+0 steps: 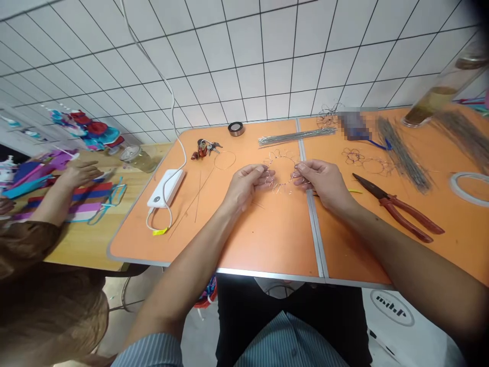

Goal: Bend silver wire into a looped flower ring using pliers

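Both my hands hold a ring of thin wire with small loops around its edge, a wire wreath [281, 184], above the orange table [267, 234]. My left hand [246, 186] pinches its left side between thumb and fingers. On the opposite side my right hand [323, 181] grips it the same way. Red-handled pliers [397, 206] lie to the right of my right hand, jaws pointing toward it. Behind the wreath rests a bundle of straight wires [296, 136]. A small looped wire flower [353, 156] sits beyond my right hand.
At left are a white power strip [166, 188] with its cable, keys [206, 148] and a tape roll [236, 129]. More wire bundles [405, 153], a white ring [471, 187] and a glass bottle [431, 104] stand right. Another person's hand [81, 172] works over coloured fabric at the neighbouring table.
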Demonstrator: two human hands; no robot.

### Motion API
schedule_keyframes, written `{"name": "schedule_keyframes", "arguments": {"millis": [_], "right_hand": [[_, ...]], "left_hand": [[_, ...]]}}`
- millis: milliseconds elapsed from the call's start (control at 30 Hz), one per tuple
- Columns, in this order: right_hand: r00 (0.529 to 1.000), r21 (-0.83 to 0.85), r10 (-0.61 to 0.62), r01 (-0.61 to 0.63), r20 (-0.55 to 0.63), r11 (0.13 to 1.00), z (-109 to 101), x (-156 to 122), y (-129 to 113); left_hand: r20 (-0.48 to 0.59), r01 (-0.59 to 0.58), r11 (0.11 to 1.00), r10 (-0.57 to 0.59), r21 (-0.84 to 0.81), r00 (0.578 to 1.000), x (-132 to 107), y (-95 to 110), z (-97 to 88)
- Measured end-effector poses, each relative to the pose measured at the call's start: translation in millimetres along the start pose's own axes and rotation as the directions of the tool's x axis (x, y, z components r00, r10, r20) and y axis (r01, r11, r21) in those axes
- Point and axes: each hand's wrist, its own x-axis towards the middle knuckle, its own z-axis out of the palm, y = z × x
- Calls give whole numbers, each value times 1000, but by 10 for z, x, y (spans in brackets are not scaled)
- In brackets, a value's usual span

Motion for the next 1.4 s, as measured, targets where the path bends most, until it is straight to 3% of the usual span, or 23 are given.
{"name": "schedule_keyframes", "arguments": {"millis": [133, 533, 933, 1033, 1233, 1400], "right_hand": [[1000, 22, -17, 17, -23, 1000, 9, -1, -12], [994, -7, -71, 71, -81, 997, -24, 33, 4], [1000, 103, -4, 3, 4, 995, 2, 25, 28], [1000, 129, -3, 5, -10, 992, 11, 27, 34], [1000, 166, -21, 21, -3, 986, 29, 20, 33], [999, 172, -16, 9, 41, 985, 35, 0, 32]], "left_hand": [[-64, 7, 1000, -6, 14, 998, 11, 26, -13], [43, 44, 991, -50, 129, 998, -23, -76, 0], [-93, -7, 996, 15, 87, 996, -40, -23, 28], [-66, 0, 997, 5, 83, 998, -50, -24, 34], [106, 62, 988, -78, 145, 991, -85, -74, 38], [67, 46, 988, -56, 145, 996, -92, -64, 47]]}}
